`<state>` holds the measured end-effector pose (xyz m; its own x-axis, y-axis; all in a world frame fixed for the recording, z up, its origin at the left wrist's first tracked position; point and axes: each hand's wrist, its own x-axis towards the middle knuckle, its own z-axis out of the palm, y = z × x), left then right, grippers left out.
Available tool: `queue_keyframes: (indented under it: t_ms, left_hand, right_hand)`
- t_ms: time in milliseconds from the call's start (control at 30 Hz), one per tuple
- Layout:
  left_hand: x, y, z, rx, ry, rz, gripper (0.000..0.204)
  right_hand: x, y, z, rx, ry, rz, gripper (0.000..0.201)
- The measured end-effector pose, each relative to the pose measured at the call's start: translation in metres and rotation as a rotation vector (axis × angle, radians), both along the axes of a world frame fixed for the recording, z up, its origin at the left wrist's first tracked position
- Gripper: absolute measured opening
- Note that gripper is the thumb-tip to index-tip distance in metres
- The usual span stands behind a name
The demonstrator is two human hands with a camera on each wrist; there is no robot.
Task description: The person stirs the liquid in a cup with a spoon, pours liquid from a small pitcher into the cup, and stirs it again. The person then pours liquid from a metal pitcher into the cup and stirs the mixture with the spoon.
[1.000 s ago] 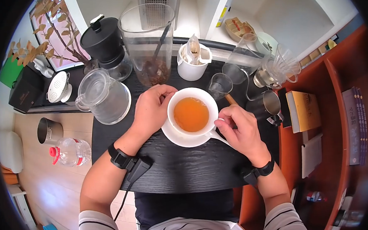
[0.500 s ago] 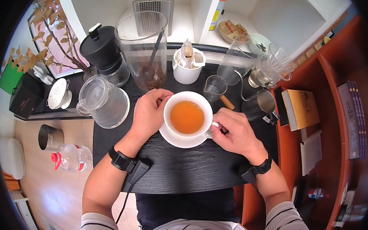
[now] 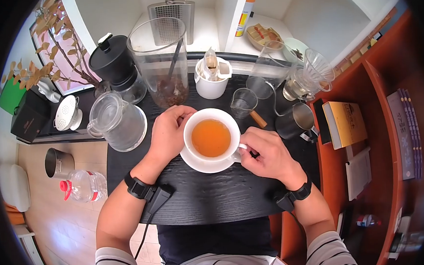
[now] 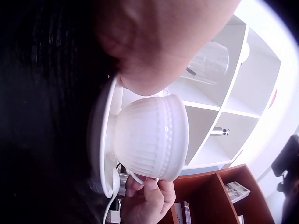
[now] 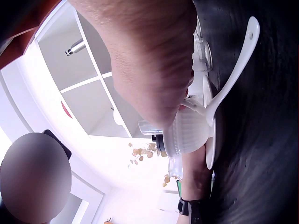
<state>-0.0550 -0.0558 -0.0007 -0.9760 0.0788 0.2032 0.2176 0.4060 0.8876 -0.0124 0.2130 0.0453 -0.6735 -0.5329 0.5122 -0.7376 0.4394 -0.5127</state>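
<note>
A white teacup point(image 3: 197, 156) holding amber tea point(image 3: 211, 138) stands over its white saucer point(image 3: 213, 168) on the black table. My right hand point(image 3: 267, 153) pinches the cup's handle from the right, fingers curled in at it. My left hand point(image 3: 169, 134) grips the saucer's left edge beside the cup, its fingertips partly hidden. Ribs and a beaded band run round the cup's outside in the left wrist view. A white spoon point(image 5: 236, 77) lies on the saucer, its long handle reaching out over the table in the right wrist view; my right hand covers it in the head view.
Behind the cup stand a tall glass vessel point(image 3: 158, 70), a white mug point(image 3: 211, 87) with a drip bag and a small glass pitcher point(image 3: 243, 103). A lidded glass jug point(image 3: 124, 128) is at left, a metal pitcher point(image 3: 294, 121) at right. A red-brown bookshelf point(image 3: 386, 122) borders the right side.
My right hand has drawn in closer at the cup's handle, and the spoon handle seen one second ago is now covered. My left hand and the cup keep their places; the head view shifts slightly.
</note>
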Motion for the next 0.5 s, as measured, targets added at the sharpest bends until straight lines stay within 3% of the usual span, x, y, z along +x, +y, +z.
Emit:
queue_keyframes:
  t_ms: [467,500]
  left_hand:
    - [0.000,-0.001,-0.002,0.006,-0.022,0.002,0.015]
    - [0.000,-0.001,-0.002,0.004,-0.019,0.000,0.015]
  right_hand:
    - [-0.001,0.006,0.009,-0.040,-0.016,0.008,0.014]
    - [-0.003,0.006,0.007,-0.063,0.084,-0.094,0.012]
